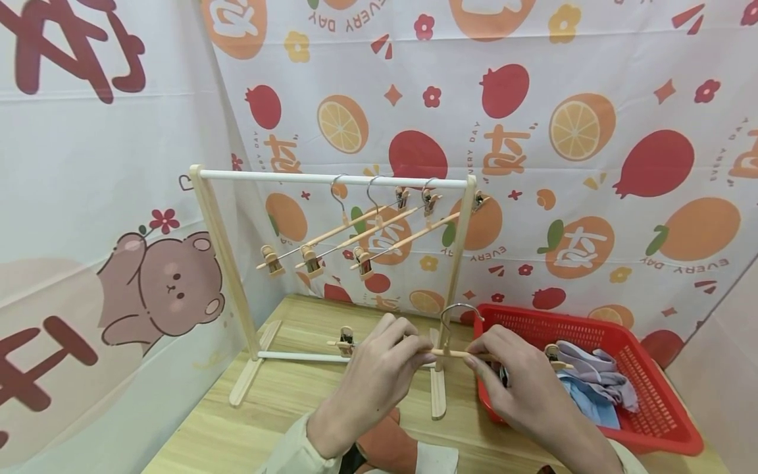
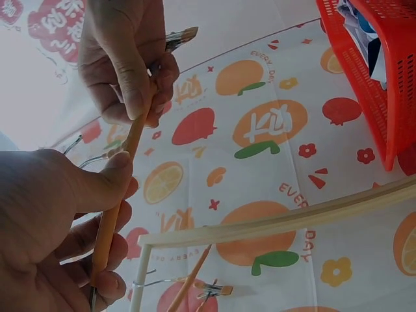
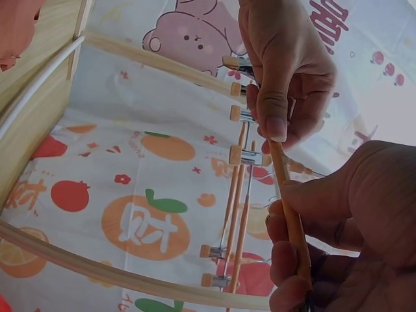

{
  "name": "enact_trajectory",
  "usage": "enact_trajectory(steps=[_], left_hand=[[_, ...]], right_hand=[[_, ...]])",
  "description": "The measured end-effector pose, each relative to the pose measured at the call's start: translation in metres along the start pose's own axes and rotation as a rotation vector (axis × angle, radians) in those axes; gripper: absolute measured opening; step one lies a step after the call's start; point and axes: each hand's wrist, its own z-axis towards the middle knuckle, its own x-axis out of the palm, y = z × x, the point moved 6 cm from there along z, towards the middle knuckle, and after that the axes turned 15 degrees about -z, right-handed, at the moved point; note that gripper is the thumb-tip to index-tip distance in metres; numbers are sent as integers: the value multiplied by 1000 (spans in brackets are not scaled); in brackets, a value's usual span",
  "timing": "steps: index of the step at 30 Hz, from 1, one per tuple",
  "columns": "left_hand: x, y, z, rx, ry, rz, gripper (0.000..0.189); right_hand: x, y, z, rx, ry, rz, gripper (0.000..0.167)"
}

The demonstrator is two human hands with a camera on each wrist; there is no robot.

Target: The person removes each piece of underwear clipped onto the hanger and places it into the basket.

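Observation:
Both hands grip a wooden clip hanger (image 1: 451,353) in front of the small rack, its bar roughly level and its metal hook pointing up. My left hand (image 1: 376,378) pinches the bar left of the hook. On the other side, my right hand (image 1: 524,385) holds it between thumb and fingers. One hanger clip (image 1: 346,341) sticks out past the left hand, another (image 1: 553,352) past the right. In the left wrist view, thumbs and curled fingers wrap the bar (image 2: 107,234). Below the hands lies a rust-brown cloth item (image 1: 387,444) with a white part, partly hidden by the left forearm.
The wooden rack's white rod (image 1: 278,177) carries three clip hangers (image 1: 379,227) with nothing in their clips. Right of the rack, a red basket (image 1: 663,421) contains folded lilac and blue cloths (image 1: 598,378). Printed curtains (image 1: 355,79) stand behind and left of the wooden table (image 1: 195,431).

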Motion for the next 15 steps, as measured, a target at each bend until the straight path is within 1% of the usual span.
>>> enact_trajectory(steps=[5, 8, 10, 13, 15], left_hand=[[-5, -2, 2, 72, -50, 8, 7], [-8, -1, 2, 89, -68, 7, 6], [-8, 1, 2, 91, -75, 8, 6], [-9, 3, 1, 87, -74, 7, 6], [-9, 5, 1, 77, -70, 7, 6]], right_hand=[[-2, 3, 1, -32, -39, -25, 24], [-4, 5, 1, -46, -71, -50, 28], [-5, 6, -1, -52, -84, -54, 35], [-7, 11, -6, -97, -94, 14, 42], [-8, 15, -11, -147, -102, 81, 44]])
